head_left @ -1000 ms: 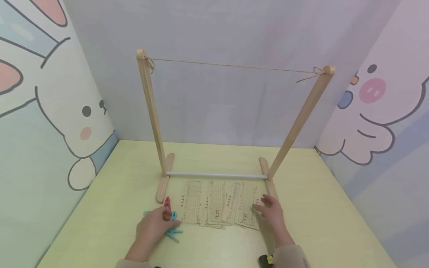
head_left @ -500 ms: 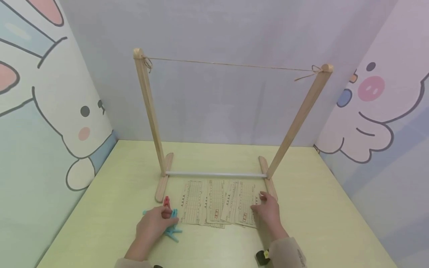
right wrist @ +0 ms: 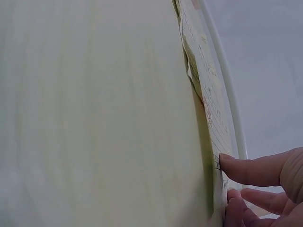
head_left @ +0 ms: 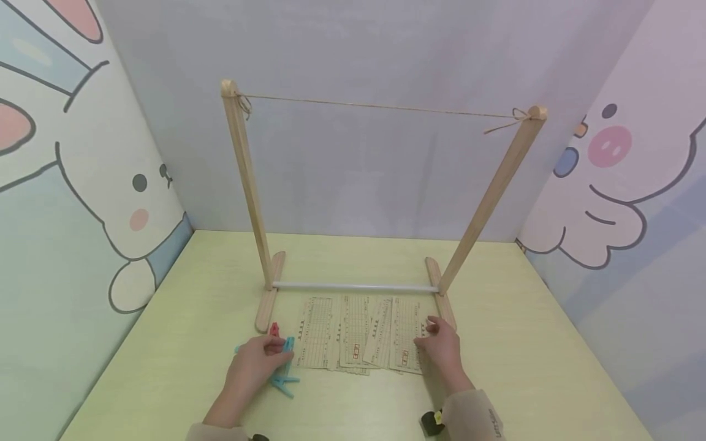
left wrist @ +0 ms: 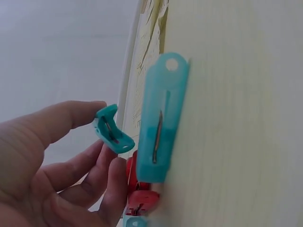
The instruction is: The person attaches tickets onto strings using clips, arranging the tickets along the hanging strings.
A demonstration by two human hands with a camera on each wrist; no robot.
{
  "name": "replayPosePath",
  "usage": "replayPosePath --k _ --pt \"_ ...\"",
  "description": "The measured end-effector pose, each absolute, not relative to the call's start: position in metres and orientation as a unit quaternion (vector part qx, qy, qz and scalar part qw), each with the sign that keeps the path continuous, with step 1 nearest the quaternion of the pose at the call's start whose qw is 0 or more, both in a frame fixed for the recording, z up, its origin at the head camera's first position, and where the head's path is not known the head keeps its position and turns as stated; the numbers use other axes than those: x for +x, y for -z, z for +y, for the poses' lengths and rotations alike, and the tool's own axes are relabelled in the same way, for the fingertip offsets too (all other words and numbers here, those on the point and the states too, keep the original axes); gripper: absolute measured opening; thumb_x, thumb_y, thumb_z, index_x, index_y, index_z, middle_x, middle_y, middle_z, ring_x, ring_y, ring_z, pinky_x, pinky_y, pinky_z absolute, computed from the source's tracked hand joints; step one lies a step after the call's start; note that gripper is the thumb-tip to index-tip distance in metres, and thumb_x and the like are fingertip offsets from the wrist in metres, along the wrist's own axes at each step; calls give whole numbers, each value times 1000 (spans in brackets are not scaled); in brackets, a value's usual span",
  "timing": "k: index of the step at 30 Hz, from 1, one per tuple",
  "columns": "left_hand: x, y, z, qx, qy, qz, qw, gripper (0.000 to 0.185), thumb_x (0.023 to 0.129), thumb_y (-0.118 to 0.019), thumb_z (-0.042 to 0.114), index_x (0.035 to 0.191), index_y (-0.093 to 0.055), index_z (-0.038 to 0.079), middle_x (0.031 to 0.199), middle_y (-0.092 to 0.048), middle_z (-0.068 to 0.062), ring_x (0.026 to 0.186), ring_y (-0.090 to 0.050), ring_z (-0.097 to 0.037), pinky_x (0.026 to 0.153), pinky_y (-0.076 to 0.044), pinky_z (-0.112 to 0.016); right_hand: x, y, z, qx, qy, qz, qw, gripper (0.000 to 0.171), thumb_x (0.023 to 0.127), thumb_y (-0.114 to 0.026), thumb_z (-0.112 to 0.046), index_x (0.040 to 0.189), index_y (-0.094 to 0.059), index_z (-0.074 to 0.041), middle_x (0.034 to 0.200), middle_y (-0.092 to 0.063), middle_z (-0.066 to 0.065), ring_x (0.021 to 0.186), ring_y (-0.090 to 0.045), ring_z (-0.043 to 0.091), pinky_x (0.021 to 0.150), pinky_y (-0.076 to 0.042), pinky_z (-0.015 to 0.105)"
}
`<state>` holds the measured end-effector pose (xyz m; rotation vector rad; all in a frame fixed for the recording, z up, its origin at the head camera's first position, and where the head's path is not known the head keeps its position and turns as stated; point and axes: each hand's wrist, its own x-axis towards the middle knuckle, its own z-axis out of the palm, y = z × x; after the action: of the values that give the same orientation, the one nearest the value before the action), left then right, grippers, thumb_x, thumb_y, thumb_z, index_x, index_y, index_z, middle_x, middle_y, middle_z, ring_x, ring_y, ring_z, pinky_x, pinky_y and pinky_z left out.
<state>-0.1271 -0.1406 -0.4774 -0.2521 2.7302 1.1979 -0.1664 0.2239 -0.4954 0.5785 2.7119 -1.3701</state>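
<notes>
My left hand (head_left: 255, 362) pinches a teal clothespin (left wrist: 113, 130) between thumb and fingers. Below that hand on the table lie another teal clothespin (left wrist: 161, 118) and a red clothespin (head_left: 274, 329), partly hidden by the fingers. Printed paper slips (head_left: 315, 334) lie overlapping in a row in front of the wooden stand. At the right end of the row, my right hand (head_left: 443, 350) pinches the side edge of a slip with a red stamp mark (head_left: 405, 334). In the right wrist view its thumb (right wrist: 251, 170) is on the paper, and that slip's near edge stands slightly off the table.
Behind the slips stands a wooden frame with a left post (head_left: 248, 190), a right post (head_left: 491, 199) and a white crossbar (head_left: 355, 286). A thin twine (head_left: 375, 106) runs between the post tops. Patterned walls enclose the table (head_left: 529, 355).
My left hand has picked up the teal clothespin, which now points up between its fingertips. The right hand has shifted slightly left and taken the end slip's edge.
</notes>
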Motion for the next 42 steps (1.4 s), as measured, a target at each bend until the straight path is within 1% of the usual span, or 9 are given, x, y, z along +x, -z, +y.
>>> replayPosePath --k 3,8,11,18,22,27,31,35,42 --pt "-128 478 -140 -84 -424 899 70 35 83 -78 26 107 -71 3 90 -74 -3 77 -68 -13 67 -55 -31 -167 495 224 191 438 878 26 67 81 -73 2 141 -43 7 135 -51 30 124 -51 46 105 -42 58" --pt "-127 476 -140 -79 -456 884 64 36 84 -77 23 110 -69 0 89 -75 -4 72 -67 -12 62 -55 -27 -166 492 225 195 428 882 30 65 82 -72 2 140 -44 9 139 -49 31 131 -44 48 110 -37 58" --pt "-127 473 -139 -78 -468 878 64 37 85 -76 22 113 -69 -1 89 -74 -4 68 -66 -12 60 -54 -26 -165 491 226 198 428 881 34 62 83 -72 1 139 -45 10 138 -51 30 131 -45 48 109 -38 58" --pt "-127 467 -138 -91 -485 867 66 38 89 -72 24 118 -67 0 92 -72 -4 63 -62 -14 53 -50 -24 -165 489 226 194 421 886 27 62 81 -73 2 137 -48 9 126 -60 27 117 -55 42 101 -46 55" --pt "-128 467 -138 -95 -496 861 64 38 90 -72 24 119 -67 1 94 -71 -5 60 -61 -15 51 -50 -25 -166 489 226 187 402 896 22 65 79 -74 3 138 -48 7 126 -59 27 115 -56 43 98 -46 56" --pt "-129 469 -136 -112 -512 849 69 36 89 -71 22 119 -67 3 100 -71 -8 58 -60 -16 52 -53 -26 -165 487 222 180 389 903 23 66 78 -73 6 138 -47 7 130 -56 30 115 -56 46 97 -48 56" --pt "-130 469 -136 -111 -522 842 74 38 90 -69 21 123 -65 2 109 -70 -11 66 -61 -14 57 -55 -27 -163 484 220 175 365 914 23 65 76 -73 8 136 -48 10 131 -55 33 117 -56 49 97 -49 56" --pt "-130 469 -136 -100 -537 835 73 40 91 -68 19 126 -63 -1 113 -68 -15 74 -67 -15 64 -59 -28 -163 480 218 170 348 921 25 63 77 -73 8 135 -48 11 129 -56 34 117 -56 50 96 -49 56" --pt "-130 466 -135 -95 -560 819 80 43 88 -69 13 128 -61 -2 115 -68 -18 77 -71 -19 68 -60 -32 -164 477 219 180 368 911 46 68 80 -70 9 140 -40 12 131 -53 34 118 -55 49 97 -49 57"
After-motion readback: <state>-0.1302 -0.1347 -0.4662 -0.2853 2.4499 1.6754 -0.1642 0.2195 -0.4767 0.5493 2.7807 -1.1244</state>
